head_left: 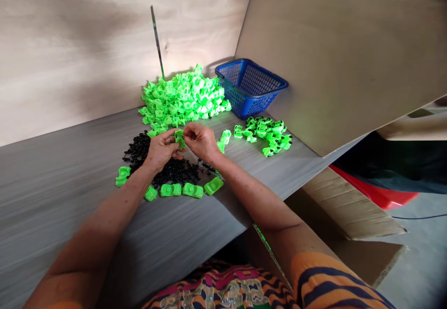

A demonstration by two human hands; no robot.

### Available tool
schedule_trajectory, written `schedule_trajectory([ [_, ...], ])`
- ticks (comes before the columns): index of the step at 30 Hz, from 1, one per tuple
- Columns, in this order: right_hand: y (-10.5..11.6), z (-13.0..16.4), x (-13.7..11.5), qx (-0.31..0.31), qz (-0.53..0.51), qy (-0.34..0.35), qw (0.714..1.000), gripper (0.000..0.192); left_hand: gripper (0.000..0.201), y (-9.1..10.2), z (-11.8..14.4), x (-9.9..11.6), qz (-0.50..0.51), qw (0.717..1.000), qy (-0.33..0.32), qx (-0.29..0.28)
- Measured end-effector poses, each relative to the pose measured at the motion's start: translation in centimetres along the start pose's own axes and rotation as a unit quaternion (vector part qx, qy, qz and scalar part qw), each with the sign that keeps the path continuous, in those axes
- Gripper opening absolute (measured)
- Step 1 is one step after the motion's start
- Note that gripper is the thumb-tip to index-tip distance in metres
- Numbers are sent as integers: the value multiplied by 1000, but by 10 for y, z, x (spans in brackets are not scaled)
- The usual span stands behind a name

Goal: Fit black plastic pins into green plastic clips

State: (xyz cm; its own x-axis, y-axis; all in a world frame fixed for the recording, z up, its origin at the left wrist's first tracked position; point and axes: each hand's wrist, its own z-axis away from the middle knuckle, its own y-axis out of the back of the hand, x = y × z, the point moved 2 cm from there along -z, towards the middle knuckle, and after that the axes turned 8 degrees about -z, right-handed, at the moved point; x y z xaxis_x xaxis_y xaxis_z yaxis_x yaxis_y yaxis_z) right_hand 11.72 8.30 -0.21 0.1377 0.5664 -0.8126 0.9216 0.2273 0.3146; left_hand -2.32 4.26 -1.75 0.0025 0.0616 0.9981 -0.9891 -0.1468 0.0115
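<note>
a small green piece (179,138) is pinched between the left hand (161,148) and right hand (199,140), above the black bits (167,169) on the counter (70,183). it looks light, hard and best held by its edges.

Grey table (63,192) (green parts (181,96), basket (250,87))

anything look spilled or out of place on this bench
Nothing looks damaged. The blue basket sits tilted against the slanted board while the green plastic parts lie heaped loose on the table beside it. Both hands, left hand and right hand, pinch one green piece above the black parts.
</note>
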Motion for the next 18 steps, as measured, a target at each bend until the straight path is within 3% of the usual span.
schedule_trajectory([
  [12,2,0,-5,0,72,35,997,18,58,-1,3,2,21,999,-33,7],
  [18,3,0,-5,6,60,39,997,17,56,-1,3,3,14,997,-56,46],
])
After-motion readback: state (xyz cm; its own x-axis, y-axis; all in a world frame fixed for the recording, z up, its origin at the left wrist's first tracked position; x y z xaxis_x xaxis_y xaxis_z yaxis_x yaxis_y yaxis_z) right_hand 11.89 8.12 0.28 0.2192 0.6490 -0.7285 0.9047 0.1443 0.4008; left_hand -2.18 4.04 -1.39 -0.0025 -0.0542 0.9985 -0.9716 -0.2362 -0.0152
